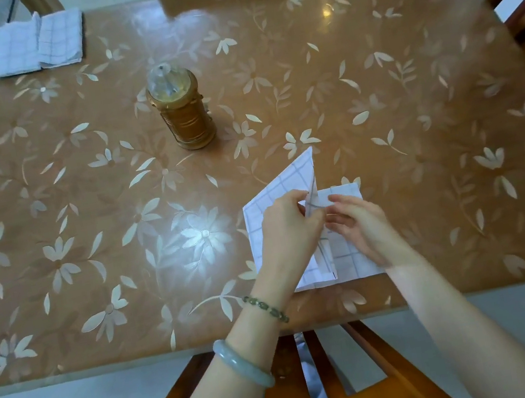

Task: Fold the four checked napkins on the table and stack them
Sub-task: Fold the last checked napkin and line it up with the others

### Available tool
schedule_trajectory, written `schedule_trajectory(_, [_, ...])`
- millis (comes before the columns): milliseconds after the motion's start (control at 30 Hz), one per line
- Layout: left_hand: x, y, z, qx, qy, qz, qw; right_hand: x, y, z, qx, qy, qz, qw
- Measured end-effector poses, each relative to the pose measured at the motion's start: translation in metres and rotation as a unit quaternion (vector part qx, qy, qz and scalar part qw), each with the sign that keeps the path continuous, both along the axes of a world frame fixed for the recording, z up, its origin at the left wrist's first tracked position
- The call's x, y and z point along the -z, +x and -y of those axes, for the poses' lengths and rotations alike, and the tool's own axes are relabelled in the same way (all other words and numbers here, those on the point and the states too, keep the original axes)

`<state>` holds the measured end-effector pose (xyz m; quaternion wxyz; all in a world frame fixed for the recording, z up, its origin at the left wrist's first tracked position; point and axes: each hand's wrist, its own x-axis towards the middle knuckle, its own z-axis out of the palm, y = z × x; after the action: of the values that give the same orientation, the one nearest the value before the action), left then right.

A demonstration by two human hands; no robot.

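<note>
Checked napkin (289, 182) lies partly folded at the near edge of the worktop (412, 104), right of centre, with one flap lifted upright. Left hand (288, 229) pinches that flap between thumb and fingers. The right hand (359, 226), fingers curled, seems to pinch the cloth just beside it, though the contact is partly hidden. A brass lantern (181, 108) stands mid-worktop. At the far left corner rest folded napkins (17, 47), at least two, so folding and stacking look unfinished.

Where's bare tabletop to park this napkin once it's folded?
Bare: the right half of the table, and the left front between the gold canister and the near edge. Crowded: left hand and right hand on the napkin, and the folded napkins in the far-left corner.
</note>
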<state>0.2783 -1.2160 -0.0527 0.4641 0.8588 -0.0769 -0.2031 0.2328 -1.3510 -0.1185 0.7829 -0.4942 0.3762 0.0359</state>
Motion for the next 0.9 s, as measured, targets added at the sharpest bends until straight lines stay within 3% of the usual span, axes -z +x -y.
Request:
schedule_trajectory(100, [0.019,-0.008,0.016,0.010,0.018,-0.012,1.000,-0.010,-0.011,0.023,0.043,0.043,-0.007,0.998])
schedule_trajectory(300, [0.050,-0.019,0.050,0.057,0.054,-0.069,0.995,-0.013,-0.009,0.028,-0.033,0.058,-0.069,0.995])
schedule_trajectory(467, [0.060,-0.023,0.054,0.080,0.003,-0.167,0.983,0.004,-0.009,0.033,-0.012,-0.064,-0.122,0.990])
schedule_trajectory(500, [0.063,-0.023,0.045,0.082,0.005,-0.140,0.987,0.008,-0.010,0.034,-0.005,-0.079,-0.123,0.989])
schedule_trajectory(567, [0.076,-0.019,0.018,0.087,0.054,0.004,0.995,0.016,-0.010,0.037,-0.017,-0.127,-0.129,0.983])
schedule_trajectory(633, [0.093,-0.008,-0.011,0.120,0.155,0.142,0.970,0.024,-0.010,0.039,-0.050,-0.193,-0.149,0.968])
schedule_trajectory(667, [0.101,-0.002,-0.025,0.142,0.207,0.170,0.953,0.027,-0.010,0.039,-0.063,-0.219,-0.157,0.961])
schedule_trajectory(767, [0.125,0.007,-0.051,0.182,0.310,0.199,0.912,0.031,-0.013,0.038,-0.082,-0.299,-0.180,0.933])
schedule_trajectory(900, [0.138,0.008,-0.061,0.212,0.346,0.185,0.895,0.032,-0.015,0.038,-0.116,-0.352,-0.195,0.908])
